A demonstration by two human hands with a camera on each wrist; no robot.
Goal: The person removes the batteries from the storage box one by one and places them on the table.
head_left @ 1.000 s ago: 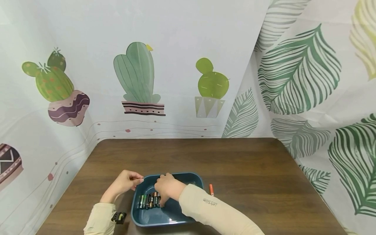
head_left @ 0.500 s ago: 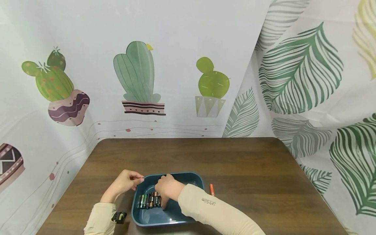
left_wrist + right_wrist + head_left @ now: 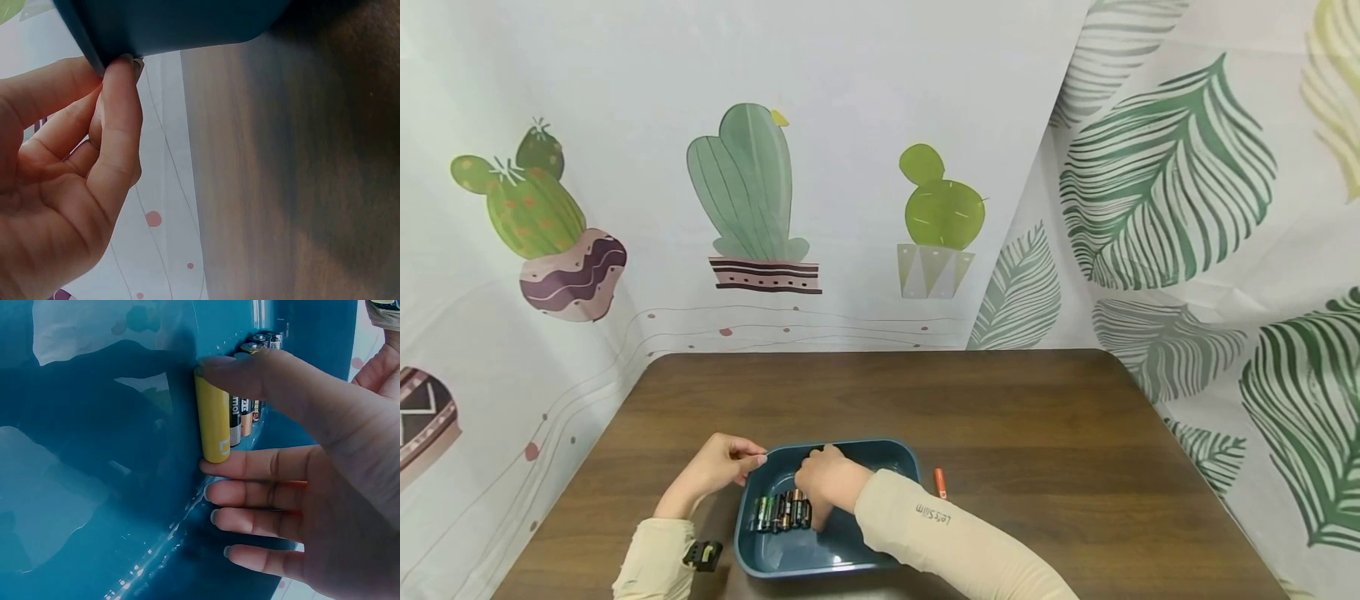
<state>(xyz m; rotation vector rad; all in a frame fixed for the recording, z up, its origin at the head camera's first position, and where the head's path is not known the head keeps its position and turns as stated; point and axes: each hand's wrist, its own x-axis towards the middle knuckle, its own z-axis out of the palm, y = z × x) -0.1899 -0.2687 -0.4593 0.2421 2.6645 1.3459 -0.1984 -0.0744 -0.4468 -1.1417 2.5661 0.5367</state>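
Observation:
A dark blue plastic basin [image 3: 786, 557] stands near the front of the wooden table. At its far left corner my left hand [image 3: 718, 463] pinches the rim between thumb and fingers, as the left wrist view shows up close. Inside the basin, several AA-size batteries [image 3: 780, 512] lie side by side in a row at the left. My right hand [image 3: 829, 478] reaches in at the row's right end. In the right wrist view its thumb and index finger hold a yellow battery [image 3: 214, 422] by its two ends, right beside the row; the other fingers extend loosely.
An orange-red battery-like cylinder [image 3: 940, 483] lies on the table [image 3: 1037, 433] just right of the basin, beyond my right sleeve [image 3: 955, 533]. Behind the table hangs a white cloth [image 3: 857, 167] printed with cacti and leaves.
My right thumb has shifted slightly to the right, showing a little more of the row's right end. My left hand stays at the basin's rim.

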